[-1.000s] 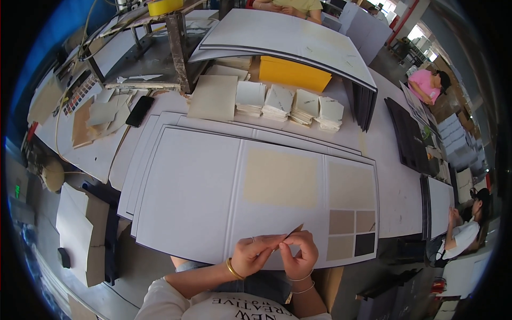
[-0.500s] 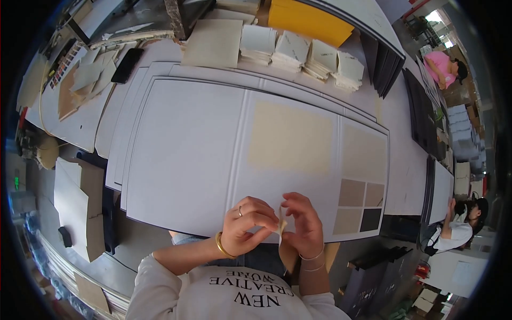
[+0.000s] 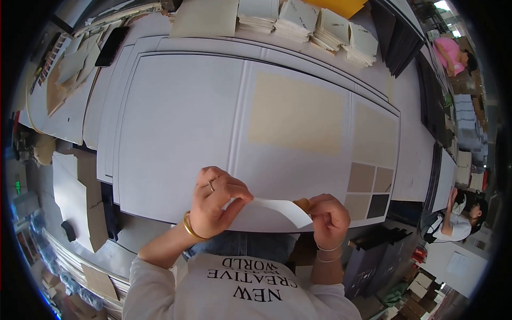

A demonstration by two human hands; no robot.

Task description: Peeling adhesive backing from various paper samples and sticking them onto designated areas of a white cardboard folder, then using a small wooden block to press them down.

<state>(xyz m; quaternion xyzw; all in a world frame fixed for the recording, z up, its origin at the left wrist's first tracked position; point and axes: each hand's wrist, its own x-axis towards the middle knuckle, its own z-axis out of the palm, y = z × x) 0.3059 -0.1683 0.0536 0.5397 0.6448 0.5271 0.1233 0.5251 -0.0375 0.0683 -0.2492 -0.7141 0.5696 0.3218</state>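
My left hand [image 3: 217, 198], with a ring and a gold bangle, pinches one end of a white paper piece [image 3: 284, 208] between thumb and fingers. The piece stretches in a curve toward my right hand [image 3: 329, 217], whose fingers are closed at its other end. A tan-brown piece [image 3: 302, 204] sticks out from those right fingertips; whether it is the sheet's other face or a separate layer, I cannot tell. Both hands hover over the near edge of a large white folded board [image 3: 178, 122]. A pale cream rectangle [image 3: 296, 109] lies on its middle panel, and several coloured swatches [image 3: 361, 177] on its right panel.
More boards lie under the top one. Behind them stand several stacks of cream cards [image 3: 330, 31] and a flat beige sheet [image 3: 205, 18]. A black phone [image 3: 112, 47] is at the far left. Black panels [image 3: 393, 40] lean at the far right. Two other people are off to the right.
My hands have moved apart, the left to the left and the right to the right. The paper piece, bunched between them before, is now drawn out. The view has shifted.
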